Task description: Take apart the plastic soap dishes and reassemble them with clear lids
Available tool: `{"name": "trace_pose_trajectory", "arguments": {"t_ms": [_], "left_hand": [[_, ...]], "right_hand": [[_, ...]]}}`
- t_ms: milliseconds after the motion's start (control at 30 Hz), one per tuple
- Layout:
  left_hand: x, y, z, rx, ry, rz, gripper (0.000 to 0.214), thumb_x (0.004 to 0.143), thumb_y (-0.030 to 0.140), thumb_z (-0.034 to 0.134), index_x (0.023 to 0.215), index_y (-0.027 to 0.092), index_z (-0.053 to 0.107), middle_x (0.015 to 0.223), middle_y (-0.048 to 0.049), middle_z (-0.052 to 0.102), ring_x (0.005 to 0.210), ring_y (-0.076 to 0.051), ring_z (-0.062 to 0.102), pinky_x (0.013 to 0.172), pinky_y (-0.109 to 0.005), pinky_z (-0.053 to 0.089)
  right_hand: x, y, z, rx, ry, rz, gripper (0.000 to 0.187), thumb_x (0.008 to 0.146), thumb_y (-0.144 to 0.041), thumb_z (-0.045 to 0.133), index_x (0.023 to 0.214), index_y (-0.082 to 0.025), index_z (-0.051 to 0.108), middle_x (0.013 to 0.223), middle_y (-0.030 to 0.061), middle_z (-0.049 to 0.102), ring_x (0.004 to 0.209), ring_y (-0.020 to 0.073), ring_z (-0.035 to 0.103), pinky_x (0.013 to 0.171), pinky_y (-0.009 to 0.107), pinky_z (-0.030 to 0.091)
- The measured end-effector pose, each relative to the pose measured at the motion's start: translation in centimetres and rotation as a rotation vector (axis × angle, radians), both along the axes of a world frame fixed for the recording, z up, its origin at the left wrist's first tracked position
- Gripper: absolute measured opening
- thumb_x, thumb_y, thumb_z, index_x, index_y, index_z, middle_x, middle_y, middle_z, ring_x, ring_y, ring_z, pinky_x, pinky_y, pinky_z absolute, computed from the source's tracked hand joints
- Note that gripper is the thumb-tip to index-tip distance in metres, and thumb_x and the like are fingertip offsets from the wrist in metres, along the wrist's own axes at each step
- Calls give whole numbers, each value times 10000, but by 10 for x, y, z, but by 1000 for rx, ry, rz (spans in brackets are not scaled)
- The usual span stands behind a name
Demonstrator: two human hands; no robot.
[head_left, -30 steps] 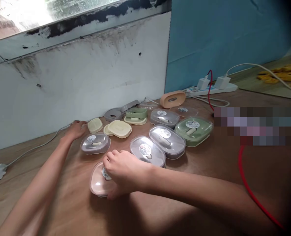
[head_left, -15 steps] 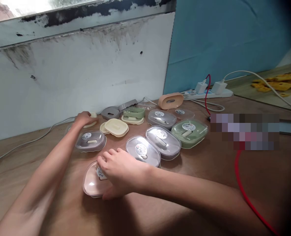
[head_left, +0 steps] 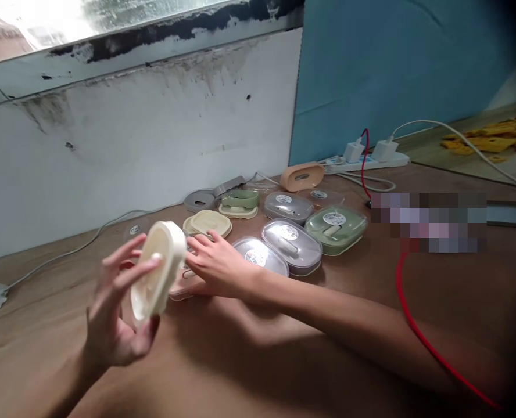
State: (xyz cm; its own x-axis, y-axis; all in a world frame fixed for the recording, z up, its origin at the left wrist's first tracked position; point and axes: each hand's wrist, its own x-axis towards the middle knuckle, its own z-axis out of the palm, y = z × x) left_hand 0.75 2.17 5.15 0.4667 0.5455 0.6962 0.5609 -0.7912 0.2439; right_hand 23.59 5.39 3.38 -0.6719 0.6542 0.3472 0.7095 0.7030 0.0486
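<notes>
My left hand is raised off the table at the left, its fingers and thumb closed on a cream oval plastic base, tilted on edge. My right hand grips a pink oval box with a clear lid, which sits on the table partly hidden behind the cream base and the hand. Close to the right hand are a grey box with a clear lid and another grey lidded box. Behind the fingers lie cream oval pieces.
A green lidded box stands to the right. At the back are grey oval parts, a green ring and an orange ring near a white power strip. A red cable runs over the right side.
My left hand has lifted the cream base from the back left and brought it nearer. My right hand and the pink box have moved away from me, toward the other boxes.
</notes>
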Motion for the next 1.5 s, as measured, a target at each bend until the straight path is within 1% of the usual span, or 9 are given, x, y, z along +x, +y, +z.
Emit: {"name": "trace_pose_trajectory", "arguments": {"t_ms": [200,367,633,800,900,1067,1233,1333,1500], "left_hand": [[3,-23,-43,-68,153,-329,827,633,212,636,1436,368,512,1533,-84,420,1339,-407,482,1046,-620,498],[3,-29,-52,-189,222,-449,859,618,187,640,1450,344,492,1491,-112,496,1366,-395,472,1079,-607,485],[-1,-28,-66,-229,392,-489,816,682,305,735,1460,341,493,1439,-131,560,1322,-392,515,1042,-590,523],[-3,-20,-80,-160,390,-508,794,705,459,778,1441,311,518,1463,-152,533,1298,-399,521,1009,-569,543],[-1,-19,-76,-164,359,-572,800,741,356,738,1490,261,474,1478,-158,504,1321,-374,509,1041,-535,540],[2,-25,-62,-365,259,-594,904,686,142,649,1545,205,378,1515,-180,436,1408,-355,467,1116,-514,515],[-2,-25,-59,-477,190,-578,936,687,162,721,1541,193,340,1520,-204,415,1440,-383,434,1148,-552,492],[-9,-21,-64,-510,171,-524,983,717,264,811,1558,224,302,1506,-205,439,1411,-404,464,1134,-570,498],[-13,-18,-78,-607,-26,-427,1131,675,322,912,1550,296,196,1363,-159,560,1246,-388,618,1003,-535,600]], "right_hand": [[23,8,29,-202,-13,-47,429,951,-438,651,1244,-129,609,1238,185,630,1173,318,589,1100,532,342],[37,50,48,-227,44,-258,324,1021,-355,531,1254,-155,634,1247,138,664,1151,273,630,1093,481,382],[3,162,33,-331,-50,-494,388,988,-396,649,1301,-168,615,1295,109,633,1098,247,652,920,469,574],[-11,192,23,-323,-38,-638,401,990,-390,648,1324,-173,603,1318,113,621,1116,255,646,929,478,572],[-10,196,20,-303,-9,-661,399,990,-389,647,1323,-173,604,1317,113,622,1115,254,647,928,477,572],[4,181,33,-184,89,-609,626,895,-439,743,1407,-149,529,1381,178,569,1187,314,607,1055,534,449],[29,123,59,-64,250,-493,789,871,-534,683,1490,-143,391,1388,204,510,1173,310,576,1031,438,401],[50,72,72,-257,517,-197,751,817,-568,728,1412,-164,512,1230,135,603,1046,252,606,876,364,479],[72,0,89,-604,325,0,825,698,-578,825,1390,-204,575,1324,120,604,1081,275,599,833,369,511]]}}
